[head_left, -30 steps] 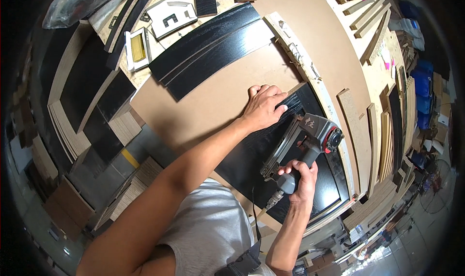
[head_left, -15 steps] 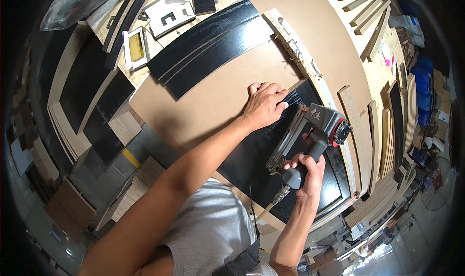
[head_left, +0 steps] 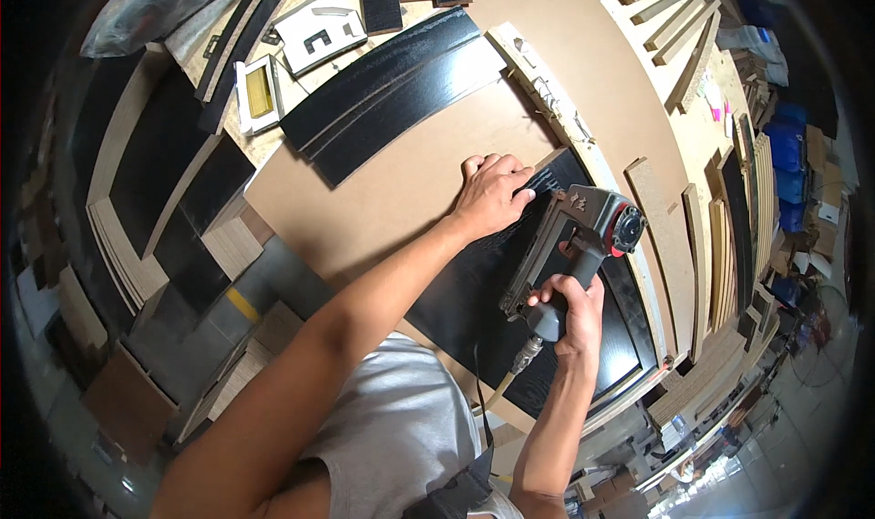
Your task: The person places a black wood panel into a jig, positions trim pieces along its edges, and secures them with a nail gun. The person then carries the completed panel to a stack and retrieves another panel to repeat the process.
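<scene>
My right hand is wrapped around the handle of a dark grey pneumatic nail gun, its fingers near the trigger. An air hose runs from the metal fitting at the handle's end. The gun's nose reaches the far part of a black wood-grain board; whether it touches is hard to see. With curled fingers over the board's far left edge and the thumb on top, my left hand holds the board down. A long pale wooden strip lies along the board's right side.
Brown sheet material covers the bench beneath. Several black curved boards lie at the far left, near a white box and a small tray with a yellow insert. Wood strips lie at right; stacked panels stand at left.
The view has shifted a little. The nail gun has tilted slightly in my right hand and stays over the black board. My left hand keeps its place on the board's edge.
</scene>
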The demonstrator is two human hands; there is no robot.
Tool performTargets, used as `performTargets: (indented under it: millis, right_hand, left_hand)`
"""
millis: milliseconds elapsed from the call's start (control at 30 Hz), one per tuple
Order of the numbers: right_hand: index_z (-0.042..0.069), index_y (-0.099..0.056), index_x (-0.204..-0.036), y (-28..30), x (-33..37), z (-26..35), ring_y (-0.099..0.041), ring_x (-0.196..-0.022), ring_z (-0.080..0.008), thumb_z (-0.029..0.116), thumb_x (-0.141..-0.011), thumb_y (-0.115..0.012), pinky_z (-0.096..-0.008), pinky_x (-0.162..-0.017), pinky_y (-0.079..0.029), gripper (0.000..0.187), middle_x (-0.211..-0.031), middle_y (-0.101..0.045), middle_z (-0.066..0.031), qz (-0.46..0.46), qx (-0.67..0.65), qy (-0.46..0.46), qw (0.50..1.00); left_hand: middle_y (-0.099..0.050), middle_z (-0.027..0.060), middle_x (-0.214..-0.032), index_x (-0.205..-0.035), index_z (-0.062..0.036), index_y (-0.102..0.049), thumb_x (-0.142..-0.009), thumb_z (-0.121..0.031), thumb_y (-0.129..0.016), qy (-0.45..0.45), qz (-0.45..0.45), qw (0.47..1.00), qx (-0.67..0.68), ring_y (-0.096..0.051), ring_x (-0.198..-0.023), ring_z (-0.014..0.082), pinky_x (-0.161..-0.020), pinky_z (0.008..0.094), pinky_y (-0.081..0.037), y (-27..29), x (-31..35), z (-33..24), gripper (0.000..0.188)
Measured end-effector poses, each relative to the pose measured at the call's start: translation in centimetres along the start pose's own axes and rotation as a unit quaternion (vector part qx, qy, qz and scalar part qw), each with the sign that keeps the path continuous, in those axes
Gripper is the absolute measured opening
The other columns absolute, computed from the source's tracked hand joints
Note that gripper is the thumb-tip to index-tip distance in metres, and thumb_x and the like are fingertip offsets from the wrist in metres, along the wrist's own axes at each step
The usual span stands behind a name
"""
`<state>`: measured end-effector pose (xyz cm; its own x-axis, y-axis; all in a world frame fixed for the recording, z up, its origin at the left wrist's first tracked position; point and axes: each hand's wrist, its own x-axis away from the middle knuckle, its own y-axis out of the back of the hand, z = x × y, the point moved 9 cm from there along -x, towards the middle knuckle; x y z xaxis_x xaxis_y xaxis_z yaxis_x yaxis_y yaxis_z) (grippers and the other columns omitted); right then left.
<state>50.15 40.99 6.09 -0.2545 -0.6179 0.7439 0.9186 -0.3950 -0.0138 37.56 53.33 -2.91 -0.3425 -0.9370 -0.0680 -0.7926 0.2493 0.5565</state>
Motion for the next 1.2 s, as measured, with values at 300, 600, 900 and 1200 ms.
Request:
performTargets:
  millis: [300,600,900,1200]
  right_hand:
    - [-0.006,-0.055,-0.111,1.9,9.0,-4.6,-0.063,-0.057,-0.0232,-0.002,-0.078,-0.057,-0.0362,-0.061,-0.055,0.033,-0.067,-0.058,-0.0103,-0.022,0.004,0.027,0.999]
    - [-0.007,-0.051,-0.116,1.4,13.7,-9.5,-0.062,-0.057,-0.024,-0.003,-0.079,-0.055,-0.0374,-0.059,-0.055,0.038,-0.067,-0.058,-0.0112,-0.031,0.004,0.016,0.999]
    - [-0.004,-0.05,-0.131,-0.4,13.9,-10.4,-0.06,-0.056,-0.0239,0.002,-0.077,-0.059,-0.0376,-0.064,-0.055,0.055,-0.065,-0.056,-0.0096,0.006,0.073,0.012,0.997]
    - [-0.002,-0.054,-0.101,-3.6,10.0,-8.3,-0.061,-0.056,-0.0218,-0.001,-0.079,-0.056,-0.0351,-0.058,-0.054,0.023,-0.066,-0.058,-0.0093,0.056,0.073,0.012,0.996]
  left_hand:
    - [-0.061,0.0092,-0.12,-0.13,-0.0085,-0.063,-0.09,-0.026,-0.07,-0.004,0.051,0.997,-0.051,-0.053,-0.118,0.0252,-0.102,0.0452,-0.031,3.2,7.5,0.7,0.043]
    - [-0.067,0.0015,-0.101,-0.107,-0.0113,-0.075,-0.083,-0.028,-0.078,0.107,-0.041,0.992,-0.046,-0.059,-0.103,0.0205,-0.1,0.0422,-0.031,9.8,21.5,3.3,0.029]
    - [-0.07,-0.0004,-0.099,-0.097,-0.0134,-0.077,-0.081,-0.03,-0.079,0.114,-0.083,0.99,-0.025,-0.06,-0.102,0.0195,-0.098,0.0419,-0.031,10.1,22.3,3.8,0.023]
    - [-0.068,-0.0013,-0.094,-0.093,-0.0146,-0.076,-0.08,-0.03,-0.08,0.116,-0.072,0.99,-0.024,-0.059,-0.099,0.019,-0.094,0.041,-0.031,9.9,22.3,4.4,0.021]
